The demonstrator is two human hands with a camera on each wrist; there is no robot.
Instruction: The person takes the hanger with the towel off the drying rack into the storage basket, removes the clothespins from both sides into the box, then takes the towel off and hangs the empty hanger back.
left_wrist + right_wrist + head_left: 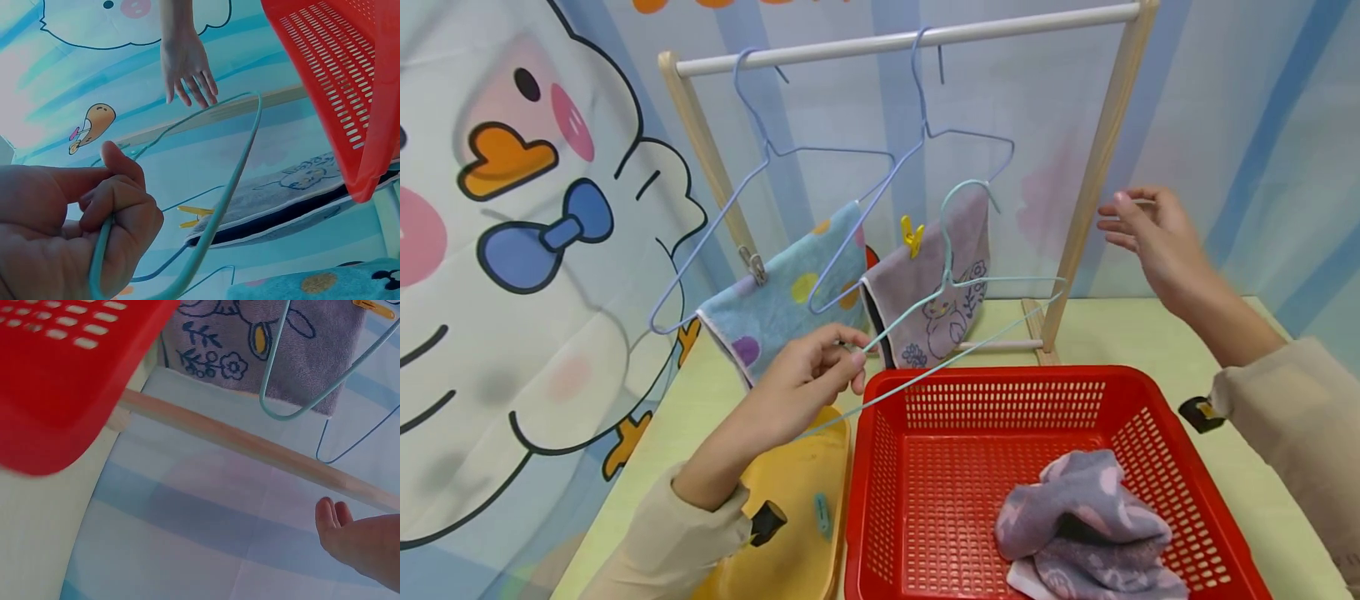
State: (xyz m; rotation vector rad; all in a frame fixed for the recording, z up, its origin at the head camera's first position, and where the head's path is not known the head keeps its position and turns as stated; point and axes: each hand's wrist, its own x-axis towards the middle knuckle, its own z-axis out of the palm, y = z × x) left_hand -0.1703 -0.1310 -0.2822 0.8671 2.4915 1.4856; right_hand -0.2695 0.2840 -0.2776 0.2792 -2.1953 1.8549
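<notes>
My left hand (812,371) grips a mint-green wire hanger (925,298) by one shoulder, its hook up and its far end stretching right above the red basket. In the left wrist view the fingers curl round the green wire (215,219). My right hand (1161,237) is raised beside the right post of the rack, fingers loosely bent and holding nothing. Behind the green hanger, two blue hangers (842,150) hang from the rack's rail (865,48). One carries a blue dotted towel (797,292) with a grey clip (752,265); the other carries a mauve towel (940,275) with a yellow clip (912,236).
A red plastic basket (1000,387) stands in front on the pale table (1210,350), with a crumpled purple cloth (1086,525) inside. Left of it lies a yellow tray (790,500) holding a teal clip (823,515). The rack's wooden post (1093,183) rises at the right.
</notes>
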